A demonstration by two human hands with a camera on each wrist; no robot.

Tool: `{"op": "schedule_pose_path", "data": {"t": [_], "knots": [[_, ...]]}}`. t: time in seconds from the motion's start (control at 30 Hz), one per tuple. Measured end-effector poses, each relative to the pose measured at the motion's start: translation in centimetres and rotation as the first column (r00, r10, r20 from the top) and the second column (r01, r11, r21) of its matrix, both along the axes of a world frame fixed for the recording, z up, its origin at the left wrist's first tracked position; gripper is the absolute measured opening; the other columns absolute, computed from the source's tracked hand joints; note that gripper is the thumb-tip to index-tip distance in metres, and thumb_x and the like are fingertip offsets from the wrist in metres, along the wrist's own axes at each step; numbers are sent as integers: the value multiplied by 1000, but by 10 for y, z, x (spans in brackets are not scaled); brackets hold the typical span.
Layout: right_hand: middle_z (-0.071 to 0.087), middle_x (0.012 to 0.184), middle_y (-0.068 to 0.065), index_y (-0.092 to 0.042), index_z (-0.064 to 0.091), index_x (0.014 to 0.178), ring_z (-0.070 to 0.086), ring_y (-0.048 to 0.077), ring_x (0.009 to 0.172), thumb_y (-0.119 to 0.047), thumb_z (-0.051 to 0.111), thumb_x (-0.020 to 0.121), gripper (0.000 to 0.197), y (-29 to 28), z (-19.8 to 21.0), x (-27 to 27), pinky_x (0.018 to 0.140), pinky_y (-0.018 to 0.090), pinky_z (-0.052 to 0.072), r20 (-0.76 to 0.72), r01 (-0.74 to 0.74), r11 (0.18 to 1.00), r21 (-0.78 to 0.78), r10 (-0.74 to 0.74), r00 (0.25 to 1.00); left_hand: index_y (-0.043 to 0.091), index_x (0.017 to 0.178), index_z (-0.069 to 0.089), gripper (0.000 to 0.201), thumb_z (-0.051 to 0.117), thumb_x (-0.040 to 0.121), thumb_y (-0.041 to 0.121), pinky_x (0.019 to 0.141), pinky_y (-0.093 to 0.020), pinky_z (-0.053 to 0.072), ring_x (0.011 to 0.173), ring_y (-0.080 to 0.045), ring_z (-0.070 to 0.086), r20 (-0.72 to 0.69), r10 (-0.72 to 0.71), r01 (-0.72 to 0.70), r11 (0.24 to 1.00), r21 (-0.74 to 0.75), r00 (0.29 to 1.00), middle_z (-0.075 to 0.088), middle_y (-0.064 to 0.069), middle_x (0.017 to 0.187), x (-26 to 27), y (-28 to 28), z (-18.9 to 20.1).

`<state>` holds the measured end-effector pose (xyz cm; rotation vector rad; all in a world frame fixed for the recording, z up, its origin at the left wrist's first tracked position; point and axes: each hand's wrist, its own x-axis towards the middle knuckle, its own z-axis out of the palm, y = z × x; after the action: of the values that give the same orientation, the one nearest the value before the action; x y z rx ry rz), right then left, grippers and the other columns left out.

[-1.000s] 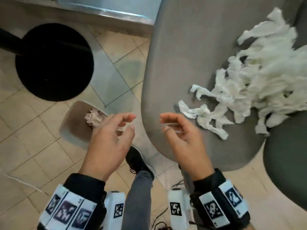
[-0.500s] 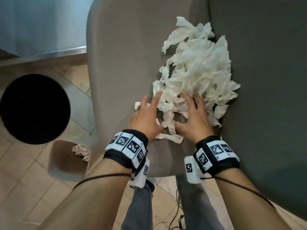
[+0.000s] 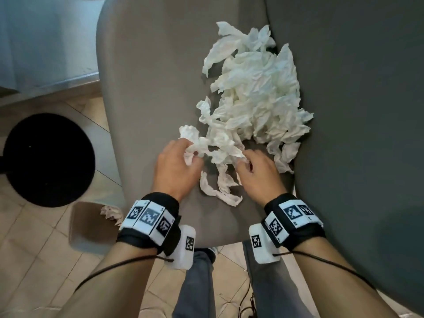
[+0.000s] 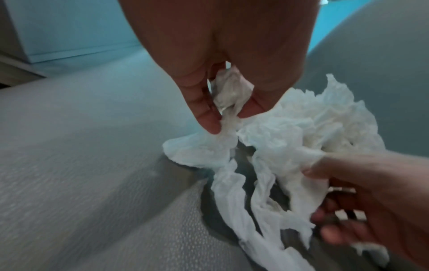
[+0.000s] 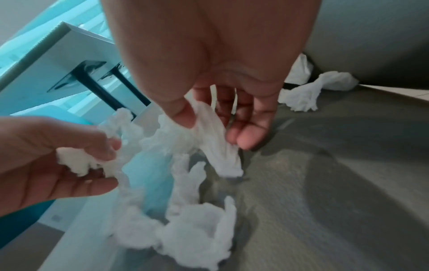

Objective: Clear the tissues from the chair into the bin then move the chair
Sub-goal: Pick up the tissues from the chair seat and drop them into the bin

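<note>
A heap of crumpled white tissues [image 3: 250, 95] lies on the grey chair seat [image 3: 146, 88], against the dark backrest [image 3: 358, 111]. At the heap's near edge my left hand [image 3: 181, 157] pinches a wad of tissue [image 4: 228, 95] between thumb and fingers. My right hand [image 3: 254, 166] pinches another strip [image 5: 216, 128] beside it. Loose strips [image 3: 220, 187] trail between my two hands and hang down. On the floor at the lower left stands the small bin [image 3: 89, 226], with tissue [image 3: 112, 213] showing in it.
A round black base [image 3: 46, 159] sits on the tiled floor left of the chair. A pale blue wall panel [image 3: 46, 37] stands at the far left. My legs [image 3: 197, 283] are below the seat's front edge.
My hands went from hovering over the bin to the tissue heap on the seat. Half a second ago they lay on the tissues; now each pinches some and lifts it.
</note>
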<state>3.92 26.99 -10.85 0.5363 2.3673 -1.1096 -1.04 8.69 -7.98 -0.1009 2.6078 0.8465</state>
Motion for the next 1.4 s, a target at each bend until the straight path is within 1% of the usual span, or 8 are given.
{"op": "schedule_pose_path", "data": {"t": [0.17,0.47,0.73,0.83,1.03,1.13,1.23,1.4], "knots": [[42,127,-1,-43,32,141,48,24,117,-57,66,76,74,-12,11,-1,88,42,46,151,-244,966,89,229,962,18,79,51,14,60,82,8,65,-3,32,71,-2,41,-106,101,-98,995,31,989,42,10,79,15,-8,19],[66,102,12,-15,62,113,61,34,94,-17,56,85,29,-14,-5,-8,79,41,52,-19,-89,990,107,92,996,23,129,48,50,65,86,44,83,-34,49,104,-18,51,202,-203,231,965,-123,958,42,4,122,72,9,-16],[58,90,1,-20,55,84,51,23,85,9,47,72,32,7,5,-7,70,24,33,-168,245,967,73,-230,959,18,78,48,22,60,87,35,66,-32,34,75,-22,46,145,-117,128,989,-75,983,44,4,88,45,-2,-15],[66,91,4,-18,64,88,56,24,87,6,45,74,34,12,9,-13,70,23,36,-136,336,941,28,-329,934,19,72,46,21,60,85,26,65,-29,30,73,-22,47,89,-5,6,1000,-6,996,47,3,83,28,-12,-3],[42,60,-9,-18,43,61,39,15,61,-24,47,86,26,18,29,-21,56,29,33,-67,413,910,-36,-414,908,29,115,42,39,49,85,6,66,-33,40,73,-21,54,103,-24,17,998,63,994,60,-1,91,-11,-1,18],[54,71,-9,-16,48,74,52,18,73,-37,61,84,27,15,24,-23,66,29,42,-12,378,926,2,-378,926,36,140,32,65,48,86,6,87,-41,47,101,-27,56,113,-167,168,986,2,979,57,-5,121,-31,16,10],[65,91,-2,-22,56,89,61,24,89,-44,66,79,26,7,9,-27,72,33,47,-2,294,956,26,-294,956,41,149,19,70,52,91,18,85,-40,43,107,-30,55,186,-249,265,962,-70,951,50,-7,127,-45,30,-10],[66,125,10,-26,54,134,57,33,115,-34,63,88,48,-8,-9,-34,90,33,43,-9,141,984,106,-140,990,15,125,56,34,53,95,31,82,-39,40,110,-34,56,176,-264,299,930,-214,948,55,-10,121,-48,33,-27]]}}
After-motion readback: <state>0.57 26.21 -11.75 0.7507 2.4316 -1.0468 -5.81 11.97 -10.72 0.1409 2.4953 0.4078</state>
